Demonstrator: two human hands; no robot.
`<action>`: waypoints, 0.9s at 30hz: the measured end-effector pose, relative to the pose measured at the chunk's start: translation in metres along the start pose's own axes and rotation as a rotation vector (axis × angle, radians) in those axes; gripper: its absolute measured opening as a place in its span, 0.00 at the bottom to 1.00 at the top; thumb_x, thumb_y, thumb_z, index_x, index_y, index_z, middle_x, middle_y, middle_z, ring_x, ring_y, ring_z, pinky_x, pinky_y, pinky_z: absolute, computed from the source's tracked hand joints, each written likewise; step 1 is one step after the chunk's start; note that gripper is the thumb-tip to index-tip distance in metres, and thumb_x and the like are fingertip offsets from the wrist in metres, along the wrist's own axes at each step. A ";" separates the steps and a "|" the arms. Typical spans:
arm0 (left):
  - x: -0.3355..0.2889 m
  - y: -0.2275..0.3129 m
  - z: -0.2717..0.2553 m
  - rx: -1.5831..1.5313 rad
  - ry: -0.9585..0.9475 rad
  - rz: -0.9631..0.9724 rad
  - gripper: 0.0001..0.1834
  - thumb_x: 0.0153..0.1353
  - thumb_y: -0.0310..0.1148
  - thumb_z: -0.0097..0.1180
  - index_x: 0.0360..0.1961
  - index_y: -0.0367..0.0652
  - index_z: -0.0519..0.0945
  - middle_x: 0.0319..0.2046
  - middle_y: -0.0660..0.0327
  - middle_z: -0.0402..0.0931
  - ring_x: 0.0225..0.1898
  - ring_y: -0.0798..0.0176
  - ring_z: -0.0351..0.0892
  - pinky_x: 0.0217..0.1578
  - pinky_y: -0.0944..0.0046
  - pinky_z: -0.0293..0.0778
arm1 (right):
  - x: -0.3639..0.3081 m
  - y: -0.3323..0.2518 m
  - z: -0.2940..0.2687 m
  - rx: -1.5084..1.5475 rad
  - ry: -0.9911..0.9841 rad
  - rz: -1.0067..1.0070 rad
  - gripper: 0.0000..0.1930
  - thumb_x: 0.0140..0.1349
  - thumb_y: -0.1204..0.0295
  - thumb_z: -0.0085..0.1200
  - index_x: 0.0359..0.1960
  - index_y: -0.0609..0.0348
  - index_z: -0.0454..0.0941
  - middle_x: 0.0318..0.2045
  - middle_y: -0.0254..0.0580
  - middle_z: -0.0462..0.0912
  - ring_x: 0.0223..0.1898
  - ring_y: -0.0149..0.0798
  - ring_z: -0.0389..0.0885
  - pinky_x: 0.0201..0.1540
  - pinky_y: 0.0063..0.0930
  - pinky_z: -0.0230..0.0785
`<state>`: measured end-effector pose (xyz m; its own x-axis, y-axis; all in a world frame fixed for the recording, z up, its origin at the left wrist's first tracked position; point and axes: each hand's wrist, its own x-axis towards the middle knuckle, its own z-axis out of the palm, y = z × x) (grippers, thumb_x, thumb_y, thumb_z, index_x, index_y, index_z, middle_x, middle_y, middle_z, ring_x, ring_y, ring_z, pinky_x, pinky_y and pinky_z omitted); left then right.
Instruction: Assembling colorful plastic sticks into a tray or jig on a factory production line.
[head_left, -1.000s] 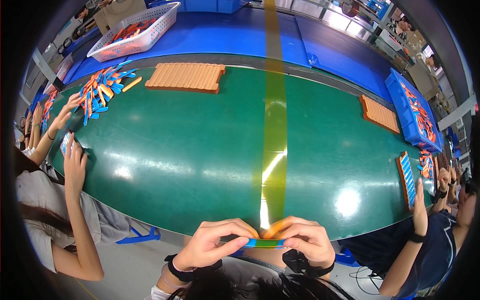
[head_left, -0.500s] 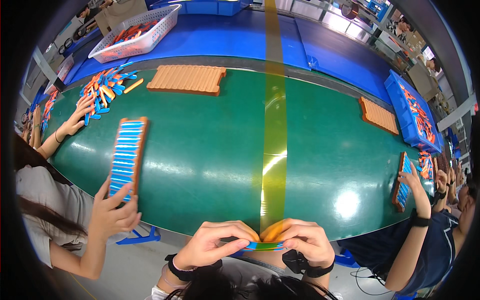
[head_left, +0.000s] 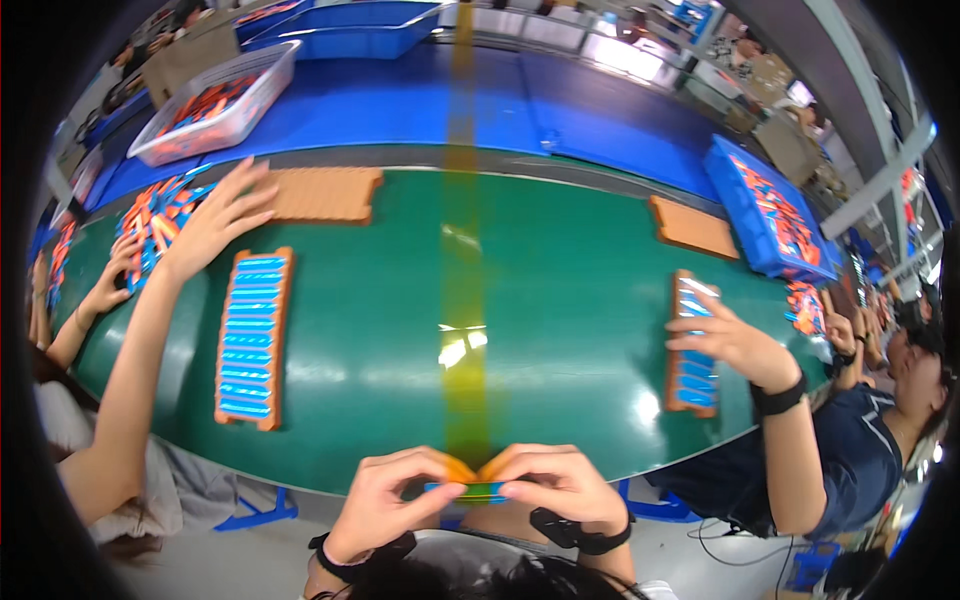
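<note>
And here, at the near edge of the green table [head_left: 380, 300], both bare hands are working close together: the left hand [head_left: 395, 505] is pinching one end of a slim blue strip [head_left: 475, 491], thumb pressing at the front, fingers curling over from behind with hardly any gap at the tips. The right hand [head_left: 560, 490] is mirroring it at the other end, thumb and fingers closing just as tightly, and the fingertips of the two hands are nearly meeting above the strip, which is lying level between them. Out to the left, an orange ridged tray [head_left: 279, 325] is holding a row of blue pieces, while a co-worker's hand [head_left: 222, 215] is hovering beyond it, fingers spreading, beside a heap of orange and blue pieces [head_left: 160, 225]. On the right, another co-worker's hand [head_left: 735, 345] is covering part of a second orange tray [head_left: 690, 408], also carrying blue pieces. Farther back, a white basket [head_left: 235, 125] and a blue bin [head_left: 738, 215] are holding more orange-red pieces.
</note>
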<state>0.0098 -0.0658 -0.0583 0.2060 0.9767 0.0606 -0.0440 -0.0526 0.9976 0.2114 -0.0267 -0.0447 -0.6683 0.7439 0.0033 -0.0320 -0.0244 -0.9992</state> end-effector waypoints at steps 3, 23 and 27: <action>0.001 0.001 0.001 -0.084 0.015 -0.030 0.04 0.47 0.19 0.56 0.26 0.31 0.76 0.26 0.57 0.76 0.28 0.69 0.75 0.32 0.72 0.71 | -0.001 -0.003 0.003 -0.031 0.004 0.012 0.06 0.55 0.77 0.49 0.31 0.68 0.73 0.31 0.40 0.75 0.33 0.33 0.72 0.38 0.21 0.63; -0.018 0.007 -0.027 -0.358 -0.025 -0.196 0.05 0.50 0.20 0.52 0.30 0.30 0.73 0.33 0.57 0.75 0.35 0.68 0.73 0.41 0.69 0.68 | -0.036 0.001 -0.033 -0.873 1.055 0.261 0.56 0.37 0.64 0.66 0.58 0.71 0.33 0.54 0.60 0.54 0.56 0.53 0.48 0.57 0.41 0.44; -0.029 0.017 -0.030 -0.411 0.036 -0.204 0.06 0.52 0.20 0.50 0.32 0.31 0.73 0.33 0.57 0.74 0.37 0.68 0.72 0.42 0.69 0.67 | -0.039 -0.001 -0.021 -0.811 1.075 0.225 0.54 0.36 0.66 0.65 0.58 0.71 0.35 0.53 0.60 0.57 0.54 0.52 0.52 0.56 0.42 0.46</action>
<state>-0.0266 -0.0883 -0.0440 0.2170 0.9655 -0.1440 -0.3914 0.2212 0.8932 0.2530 -0.0416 -0.0442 0.3136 0.9327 0.1781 0.6898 -0.0949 -0.7178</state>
